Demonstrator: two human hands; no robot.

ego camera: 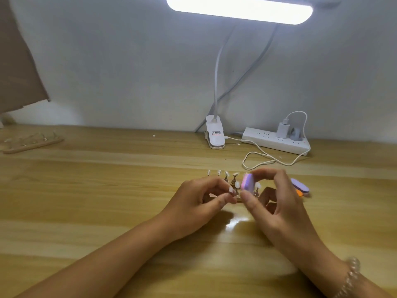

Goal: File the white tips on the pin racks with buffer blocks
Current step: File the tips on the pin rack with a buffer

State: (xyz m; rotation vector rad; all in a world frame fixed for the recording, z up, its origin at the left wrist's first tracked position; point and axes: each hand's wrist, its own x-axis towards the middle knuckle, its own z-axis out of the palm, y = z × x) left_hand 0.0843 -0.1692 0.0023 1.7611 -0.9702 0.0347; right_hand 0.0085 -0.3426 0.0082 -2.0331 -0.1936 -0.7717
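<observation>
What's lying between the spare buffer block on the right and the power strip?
Head view: a white charger cable loops across between the spare buffer block and the power strip.

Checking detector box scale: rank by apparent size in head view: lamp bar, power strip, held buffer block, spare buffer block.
1. lamp bar
2. power strip
3. held buffer block and spare buffer block: similar, both partly hidden, unranked.

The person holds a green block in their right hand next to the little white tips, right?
No. The buffer block in the right hand is purple and pink, not green, as the head view shows. It is next to the white tips on the pin rack, which the left hand pinches.
</observation>
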